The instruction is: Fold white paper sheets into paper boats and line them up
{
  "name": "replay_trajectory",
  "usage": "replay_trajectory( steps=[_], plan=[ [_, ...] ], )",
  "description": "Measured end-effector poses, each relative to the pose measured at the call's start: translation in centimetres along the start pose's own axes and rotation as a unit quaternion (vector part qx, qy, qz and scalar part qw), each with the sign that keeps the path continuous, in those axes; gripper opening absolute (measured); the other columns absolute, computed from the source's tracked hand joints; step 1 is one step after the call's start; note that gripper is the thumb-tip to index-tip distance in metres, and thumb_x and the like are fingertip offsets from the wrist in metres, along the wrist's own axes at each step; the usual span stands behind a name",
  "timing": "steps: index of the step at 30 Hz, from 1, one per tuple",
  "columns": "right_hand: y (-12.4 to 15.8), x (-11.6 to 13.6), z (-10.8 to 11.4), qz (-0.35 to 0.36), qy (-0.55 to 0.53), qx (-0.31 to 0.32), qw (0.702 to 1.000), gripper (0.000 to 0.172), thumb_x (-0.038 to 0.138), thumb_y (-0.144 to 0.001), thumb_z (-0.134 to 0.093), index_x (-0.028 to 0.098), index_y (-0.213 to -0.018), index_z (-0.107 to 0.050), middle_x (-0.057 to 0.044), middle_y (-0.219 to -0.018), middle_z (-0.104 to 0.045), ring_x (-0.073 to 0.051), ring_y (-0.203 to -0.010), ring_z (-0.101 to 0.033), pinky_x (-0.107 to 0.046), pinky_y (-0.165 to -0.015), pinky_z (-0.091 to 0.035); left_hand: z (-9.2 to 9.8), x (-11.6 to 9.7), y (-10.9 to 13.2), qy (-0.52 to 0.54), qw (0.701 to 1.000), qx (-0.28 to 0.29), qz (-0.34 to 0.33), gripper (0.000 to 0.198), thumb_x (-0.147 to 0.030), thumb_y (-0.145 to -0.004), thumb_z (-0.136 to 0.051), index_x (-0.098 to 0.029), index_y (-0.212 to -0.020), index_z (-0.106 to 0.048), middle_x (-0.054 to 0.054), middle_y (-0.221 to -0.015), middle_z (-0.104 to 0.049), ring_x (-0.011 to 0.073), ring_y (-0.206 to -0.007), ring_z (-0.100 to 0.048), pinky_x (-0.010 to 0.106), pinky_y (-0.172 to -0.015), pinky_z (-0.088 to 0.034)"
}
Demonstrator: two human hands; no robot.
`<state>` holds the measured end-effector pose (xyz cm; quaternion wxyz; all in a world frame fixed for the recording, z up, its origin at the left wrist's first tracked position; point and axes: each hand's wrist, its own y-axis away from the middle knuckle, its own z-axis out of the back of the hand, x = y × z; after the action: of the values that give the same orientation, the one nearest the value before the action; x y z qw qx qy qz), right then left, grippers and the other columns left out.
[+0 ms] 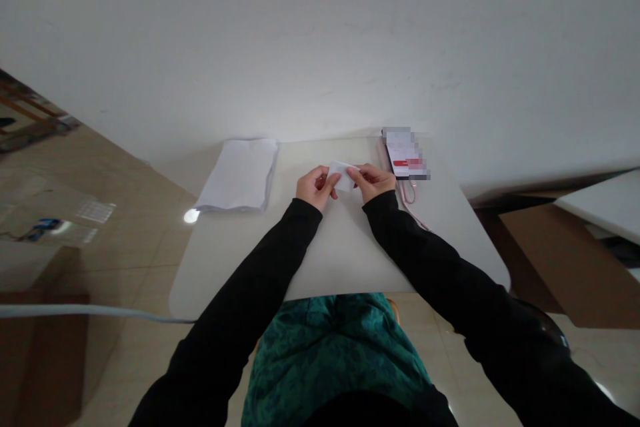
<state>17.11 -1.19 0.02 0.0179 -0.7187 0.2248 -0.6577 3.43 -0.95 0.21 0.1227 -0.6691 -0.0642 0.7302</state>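
A small piece of white paper (pixel 341 177), seemingly folded, is held between my two hands above the middle of the white table. My left hand (pixel 316 188) is closed, its thumb and fingers pinching the paper's left side. On the other side, my right hand (pixel 371 181) grips the paper's right edge with the thumb on top. Parts of the paper are hidden under the fingers. To the left lies a stack of white paper sheets (pixel 239 175). Close beyond my right hand is a phone (pixel 401 155) with a lit screen.
The white table (pixel 330 260) stands against a pale wall (pixel 320 40). A pink cable (pixel 411 195) runs from the phone toward my right forearm. Brown cardboard (pixel 570 260) sits to the right of the table. A pale cord (pixel 100 311) crosses at the left.
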Motion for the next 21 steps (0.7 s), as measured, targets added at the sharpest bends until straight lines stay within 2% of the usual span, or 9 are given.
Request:
replay_trajectory(
  steps=[5, 9, 12, 16, 21],
  plan=[
    [0.1, -0.1, -0.1, -0.015, 0.001, 0.032, 0.999, 0.031, 0.050, -0.063, -0.074, 0.019, -0.059, -0.068, 0.001, -0.054, -0.059, -0.010, -0.049, -0.050, -0.025, -0.044, -0.043, -0.1, 0.1, 0.1, 0.007, 1.000, -0.019, 0.006, 0.037, -0.054, -0.074, -0.067, -0.017, -0.079, -0.061, -0.003, -0.056, -0.060, 0.0076, -0.041, -0.055, 0.018, -0.038, -0.040],
    [0.3, -0.1, -0.2, -0.035, -0.003, 0.044, 0.998, 0.029, 0.046, -0.065, -0.074, 0.020, -0.077, -0.070, 0.000, -0.068, -0.066, -0.011, -0.057, -0.055, -0.026, -0.050, -0.048, 0.1, -0.1, 0.1, 0.011, 1.000, -0.016, 0.002, 0.036, -0.051, -0.072, -0.070, -0.017, -0.073, -0.061, -0.003, -0.054, -0.058, 0.0074, -0.038, -0.052, 0.019, -0.037, -0.040],
    [0.2, -0.3, -0.1, -0.016, 0.007, 0.050, 0.999, 0.025, 0.044, -0.068, -0.073, 0.020, -0.075, -0.069, -0.002, -0.074, -0.068, -0.013, -0.064, -0.058, -0.028, -0.056, -0.049, 0.0, -0.4, 0.3, -0.009, 1.000, 0.003, -0.004, 0.033, -0.050, -0.075, -0.067, -0.017, -0.072, -0.060, -0.004, -0.052, -0.056, 0.0077, -0.038, -0.052, 0.019, -0.037, -0.040],
    [0.0, -0.9, 0.0, 0.001, 0.023, 0.043, 0.999, 0.022, 0.041, -0.070, -0.069, 0.020, -0.071, -0.066, 0.000, -0.067, -0.063, -0.013, -0.062, -0.056, -0.028, -0.058, -0.045, -0.3, -0.6, 0.8, -0.044, 0.999, 0.016, -0.023, 0.030, -0.047, -0.076, -0.068, -0.019, -0.074, -0.060, -0.006, -0.051, -0.055, 0.0079, -0.039, -0.054, 0.018, -0.038, -0.039],
    [-0.1, -0.8, 0.1, 0.027, 0.061, 0.076, 0.995, 0.021, 0.041, -0.073, -0.067, 0.020, -0.074, -0.064, 0.000, -0.073, -0.062, -0.013, -0.067, -0.057, -0.026, -0.057, -0.042, 0.1, -0.3, 0.7, -0.077, 0.996, 0.017, -0.039, 0.028, -0.046, -0.074, -0.070, -0.020, -0.072, -0.059, -0.007, -0.046, -0.051, 0.0084, -0.037, -0.051, 0.019, -0.040, -0.037]
  ],
)
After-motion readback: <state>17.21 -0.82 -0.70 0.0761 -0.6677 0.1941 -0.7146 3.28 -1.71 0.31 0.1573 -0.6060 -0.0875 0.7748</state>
